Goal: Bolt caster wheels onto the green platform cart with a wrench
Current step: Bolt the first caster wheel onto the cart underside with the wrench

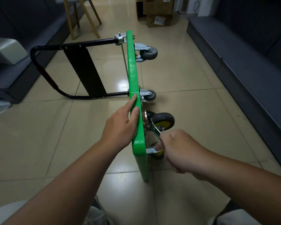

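The green platform cart stands on its side edge on the tiled floor, its black handle folded out to the left. My left hand grips the cart's upper edge, fingers on the left face and thumb on top. My right hand holds the silver wrench, whose head sits at the mounting of a black caster with a yellow hub. Another yellow-hub caster is partly hidden behind my right hand. Two grey casters sit further along the underside.
Dark benches run along the left and right sides of the aisle. Wooden chair legs and cardboard boxes stand at the far end. A grey bin-like object rests on the left bench.
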